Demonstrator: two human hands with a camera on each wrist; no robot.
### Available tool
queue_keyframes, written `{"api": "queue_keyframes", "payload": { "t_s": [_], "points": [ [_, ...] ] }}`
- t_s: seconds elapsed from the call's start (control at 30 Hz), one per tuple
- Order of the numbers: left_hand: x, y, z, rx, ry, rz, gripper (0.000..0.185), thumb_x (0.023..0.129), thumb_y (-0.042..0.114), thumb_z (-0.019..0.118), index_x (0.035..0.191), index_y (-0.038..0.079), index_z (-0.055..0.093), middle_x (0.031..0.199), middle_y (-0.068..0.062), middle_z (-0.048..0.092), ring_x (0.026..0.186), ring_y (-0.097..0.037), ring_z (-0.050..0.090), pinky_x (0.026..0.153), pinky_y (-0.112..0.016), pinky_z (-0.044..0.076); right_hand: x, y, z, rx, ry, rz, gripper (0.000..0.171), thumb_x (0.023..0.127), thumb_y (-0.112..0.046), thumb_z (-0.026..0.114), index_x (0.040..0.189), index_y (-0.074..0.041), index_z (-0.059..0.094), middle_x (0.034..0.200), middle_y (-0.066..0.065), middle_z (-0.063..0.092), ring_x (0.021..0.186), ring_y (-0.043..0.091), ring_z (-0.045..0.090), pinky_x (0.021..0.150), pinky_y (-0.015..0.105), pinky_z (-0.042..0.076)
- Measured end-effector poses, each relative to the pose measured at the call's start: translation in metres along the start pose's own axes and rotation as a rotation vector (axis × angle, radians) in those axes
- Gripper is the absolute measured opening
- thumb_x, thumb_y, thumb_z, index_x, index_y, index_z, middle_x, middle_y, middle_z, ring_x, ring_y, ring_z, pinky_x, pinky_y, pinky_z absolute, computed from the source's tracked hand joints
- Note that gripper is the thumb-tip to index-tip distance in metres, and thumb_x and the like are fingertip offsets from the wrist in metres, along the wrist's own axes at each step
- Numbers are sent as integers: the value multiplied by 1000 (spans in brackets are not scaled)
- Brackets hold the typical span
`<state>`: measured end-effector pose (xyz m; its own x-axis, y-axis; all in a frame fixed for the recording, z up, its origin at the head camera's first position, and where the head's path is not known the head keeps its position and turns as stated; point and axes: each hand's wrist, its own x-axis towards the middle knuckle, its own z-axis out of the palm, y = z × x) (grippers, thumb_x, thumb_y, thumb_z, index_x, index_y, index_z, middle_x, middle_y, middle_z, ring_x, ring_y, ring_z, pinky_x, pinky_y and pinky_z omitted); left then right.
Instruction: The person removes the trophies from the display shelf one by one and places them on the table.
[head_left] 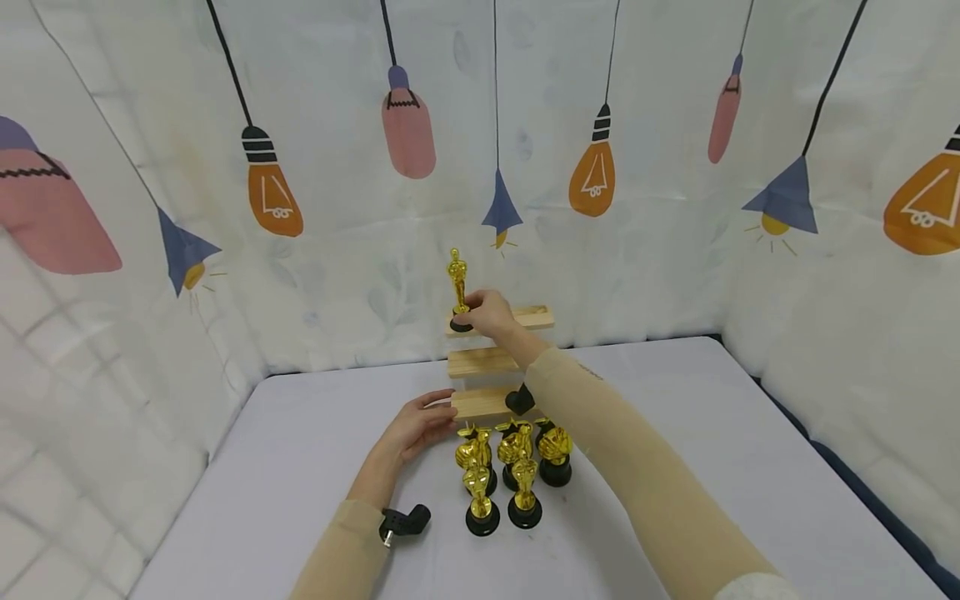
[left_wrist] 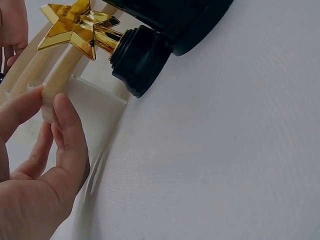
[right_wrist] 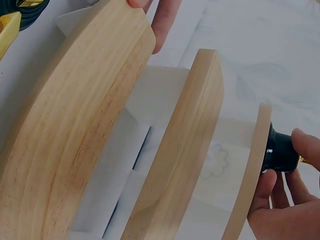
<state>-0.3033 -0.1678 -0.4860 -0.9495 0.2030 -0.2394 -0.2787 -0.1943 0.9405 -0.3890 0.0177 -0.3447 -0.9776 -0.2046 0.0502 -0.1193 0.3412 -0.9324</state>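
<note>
Where the three-tier wooden stand (head_left: 491,360) rises at the far middle of the white table (head_left: 285,450), the right hand (head_left: 491,312) reaches over it to the top step (head_left: 534,317). Its thumb and fingers are curled round the black base of a gold statuette trophy (head_left: 457,283), which stands upright at the left end of that step; the right wrist view shows the fingertips (right_wrist: 305,145) pinching the base hard against the board's face. The left hand (head_left: 416,429) lies lower and nearer, at the left end of the bottom step (head_left: 480,402), thumb and forefinger (left_wrist: 67,125) pressed to either side of the board's end in a light pinch, the other fingers loosely bent beneath. The held trophy thus sits well above and beyond the left hand, two steps up. Just in front of the stand, between the two forearms, a cluster of gold trophies (head_left: 510,475) on black bases stands on the table; a star-topped one (left_wrist: 82,25) is nearest the left hand. A small black fitting (head_left: 405,523) lies beside the left sleeve.
</note>
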Motion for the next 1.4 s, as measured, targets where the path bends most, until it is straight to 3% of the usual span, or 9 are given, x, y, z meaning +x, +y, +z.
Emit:
{"api": "queue_keyframes", "payload": {
  "t_s": [0.5, 0.7, 1.1, 1.4],
  "points": [
    [-1, -5, 0, 9, 3, 14, 57, 96, -3, 67, 149, -5, 45, 132, -24, 58, 94, -18, 68, 78, -26, 59, -7, 0, -4, -104, 4, -25, 47, 93, -14, 79, 135, 1, 63, 130, 16, 62, 119, 33, 59, 96, 43, 53],
    [-3, -8, 1, 17, -30, 6, 60, 96, -2, 67, 150, -7, 42, 135, -26, 56, 98, -19, 67, 82, -27, 59, -14, -1, -13, -89, -11, 13, 45, 93, -12, 79, 134, 0, 63, 131, 16, 61, 120, 32, 58, 97, 42, 52],
    [-2, -3, 2, 2, 8, 7, 57, 95, -2, 69, 148, -4, 46, 134, -25, 58, 97, -20, 68, 78, -27, 59, -23, -12, -34, -64, -25, 27, 47, 93, -11, 79, 135, 1, 63, 135, 17, 60, 123, 34, 56, 101, 44, 51],
    [-2, -1, 2, 7, 15, 18, 57, 96, -2, 68, 148, -4, 46, 133, -25, 58, 97, -20, 68, 79, -27, 59, -28, -11, -49, -57, -16, 38, 47, 92, -9, 79, 134, 3, 63, 133, 19, 60, 120, 34, 59, 96, 40, 54]
  ]
}}
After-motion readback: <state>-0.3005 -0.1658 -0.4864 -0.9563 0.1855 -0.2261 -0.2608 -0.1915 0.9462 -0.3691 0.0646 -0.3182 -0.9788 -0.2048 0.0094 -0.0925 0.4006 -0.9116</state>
